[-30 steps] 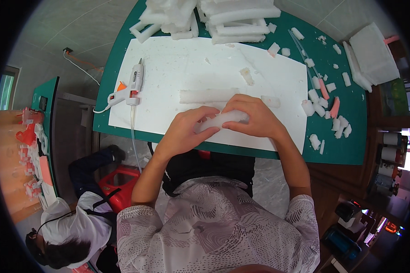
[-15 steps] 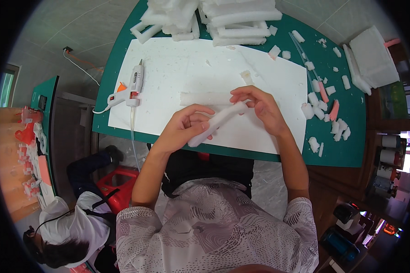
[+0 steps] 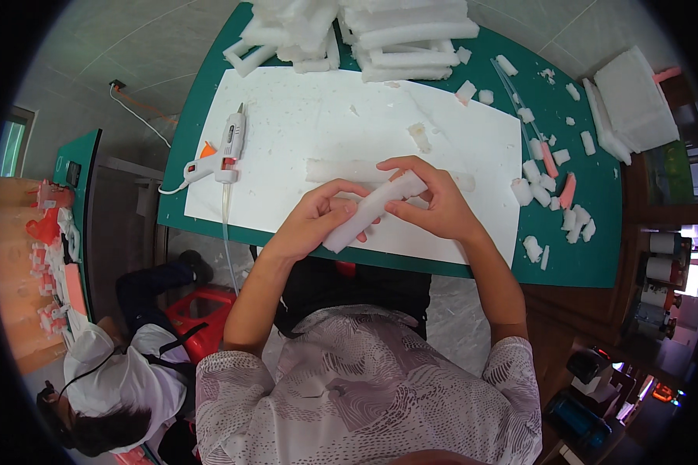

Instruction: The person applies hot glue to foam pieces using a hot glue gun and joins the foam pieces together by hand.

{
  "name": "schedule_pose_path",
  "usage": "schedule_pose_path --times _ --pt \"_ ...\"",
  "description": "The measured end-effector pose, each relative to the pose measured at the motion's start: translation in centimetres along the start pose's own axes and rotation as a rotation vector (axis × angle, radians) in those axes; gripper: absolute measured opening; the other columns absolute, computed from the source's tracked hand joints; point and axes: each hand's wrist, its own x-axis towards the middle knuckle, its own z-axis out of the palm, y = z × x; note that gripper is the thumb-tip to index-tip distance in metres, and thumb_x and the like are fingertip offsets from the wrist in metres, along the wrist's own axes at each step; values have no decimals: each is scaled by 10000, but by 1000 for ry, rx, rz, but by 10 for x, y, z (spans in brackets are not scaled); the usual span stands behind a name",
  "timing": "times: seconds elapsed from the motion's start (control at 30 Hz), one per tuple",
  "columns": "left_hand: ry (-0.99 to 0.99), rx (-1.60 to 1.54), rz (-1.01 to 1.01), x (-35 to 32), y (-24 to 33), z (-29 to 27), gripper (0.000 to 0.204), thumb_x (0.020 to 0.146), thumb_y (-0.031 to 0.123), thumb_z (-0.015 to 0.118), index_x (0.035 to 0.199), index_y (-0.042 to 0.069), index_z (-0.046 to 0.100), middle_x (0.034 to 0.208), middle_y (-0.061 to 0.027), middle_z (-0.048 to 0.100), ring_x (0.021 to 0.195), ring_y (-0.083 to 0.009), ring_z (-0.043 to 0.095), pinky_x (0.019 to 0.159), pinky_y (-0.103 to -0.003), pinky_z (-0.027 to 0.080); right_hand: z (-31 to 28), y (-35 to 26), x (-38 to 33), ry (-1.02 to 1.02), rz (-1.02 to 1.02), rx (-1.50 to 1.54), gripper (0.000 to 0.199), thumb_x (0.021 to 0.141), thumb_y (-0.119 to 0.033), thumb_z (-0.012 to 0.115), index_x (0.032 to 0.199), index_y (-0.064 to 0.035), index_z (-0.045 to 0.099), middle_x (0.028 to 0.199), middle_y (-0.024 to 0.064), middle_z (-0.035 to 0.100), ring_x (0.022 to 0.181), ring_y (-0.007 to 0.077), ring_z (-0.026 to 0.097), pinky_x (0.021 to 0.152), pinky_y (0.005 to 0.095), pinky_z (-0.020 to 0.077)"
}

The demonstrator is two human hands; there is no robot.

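Both hands grip one long white foam stick (image 3: 367, 213), tilted with its lower end toward me. My left hand (image 3: 318, 217) wraps its lower half and my right hand (image 3: 433, 203) pinches its upper end. They hover over a white sheet (image 3: 326, 132) spread on a green table (image 3: 589, 256). A second white foam bar (image 3: 341, 170) lies flat on the sheet just behind my hands. A white hot glue gun (image 3: 223, 149) with an orange trigger rests at the sheet's left edge, its cord trailing off the table.
A heap of white foam bars (image 3: 380, 31) sits at the table's far edge. Small foam offcuts and pink pieces (image 3: 554, 186) scatter at the right, near stacked foam slabs (image 3: 632, 97). Another person (image 3: 124, 380) crouches on the floor at lower left by a red stool (image 3: 202, 310).
The foam stick has tilted from nearly level to a steeper slant, its lower end swung toward me. My left hand slid down along it; my right hand stays at the top end.
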Motion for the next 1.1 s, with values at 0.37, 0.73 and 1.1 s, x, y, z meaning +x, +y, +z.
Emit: schedule_pose_path --times 0.37,0.73,1.1 --pt "109 189 8 -10 10 12 212 949 45 642 1137 -51 629 959 -131 732 862 -170 706 799 -284 543 3 -1 -1 54 36 74 510 805 -126 777 1284 -116 602 1064 56 615 1008 135 594 757 267 530" --pt "132 264 14 -6 11 15 203 951 55 647 1122 -54 645 923 -112 733 823 -137 694 747 -254 525 2 -3 -1 82 63 60 573 786 -165 788 1318 -142 575 1028 33 570 997 125 572 673 232 481" --pt "105 343 11 -5 10 13 206 954 60 645 1122 -57 649 935 -110 735 835 -136 692 742 -254 525 1 2 -1 42 46 40 573 781 -167 785 1316 -142 582 944 11 579 905 119 594 700 232 474"
